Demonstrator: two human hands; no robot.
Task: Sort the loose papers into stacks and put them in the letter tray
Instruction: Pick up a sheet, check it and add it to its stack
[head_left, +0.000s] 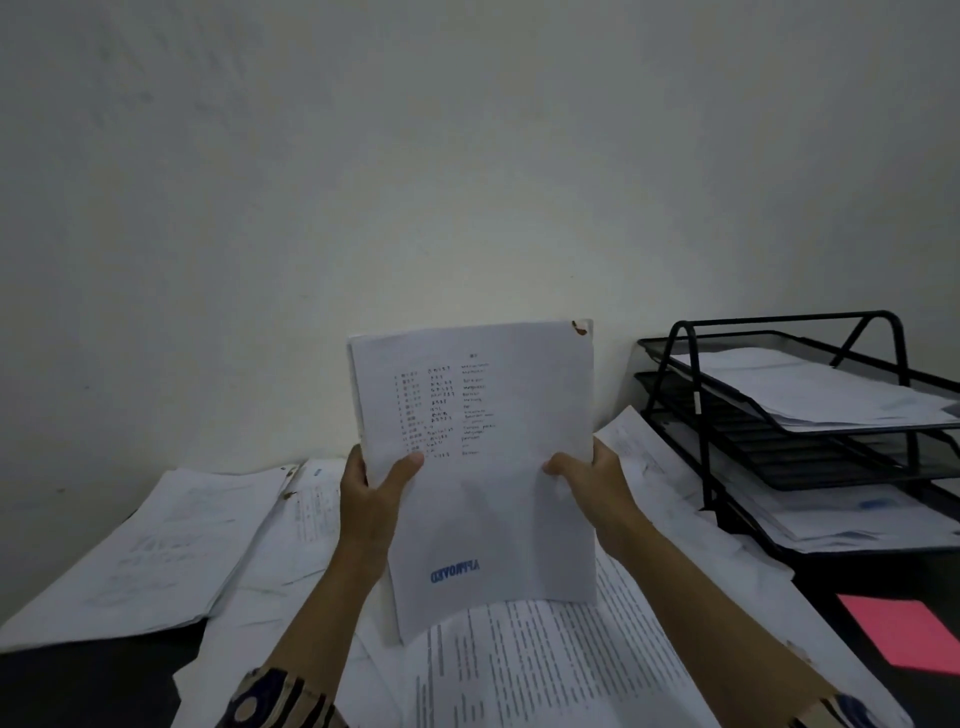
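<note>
1. Papers (545, 670) lay loose and overlapping along the near edge of the dark tabletop (93, 686), the nearest sheet covered in dense printed lines.
2. Patterned sleeves (270, 701) showed at both wrists, low in the view.
3. Raised above those sheets, a stapled bundle (483, 493) was held nearly upright, its lower edge curling just over the printed sheet; a blue stamp reading "APPROVED" showed reversed near its bottom, and columns of small text filled its upper half.
4. The left hand (374, 499) gripped the bundle's left edge, thumb pressed across the front and fingers behind.
5. The right hand (587, 483) gripped the right edge the same way, thumb on the front.
6. A pink sheet (904, 636) lay flat near the right edge of the tabletop.
7. A separate pile of sheets (166, 551) sat toward the left side of the tabletop, slanting back toward the wall (363, 182).
8. At the far right corner stood the black mesh letter tray (701, 415), three tiers high, with papers already in the top tier and the bottom tier; the middle tier's contents I could not make out.
</note>
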